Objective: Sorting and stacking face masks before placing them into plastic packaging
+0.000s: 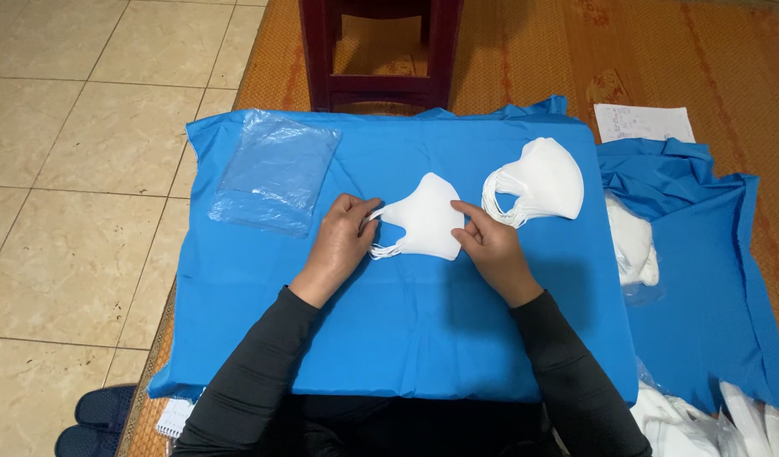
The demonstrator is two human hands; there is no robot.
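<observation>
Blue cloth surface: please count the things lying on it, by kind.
Stack of white masks: 2, one held by the left hand and right hand, one lying apart
Clear plastic bag: 1
Total: 3

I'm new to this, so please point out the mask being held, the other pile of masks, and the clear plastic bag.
held mask [427, 218]: head view, middle of its white front.
mask pile [546, 178]: head view, top mask's broad face.
clear plastic bag [275, 169]: head view, centre of the flat film.
</observation>
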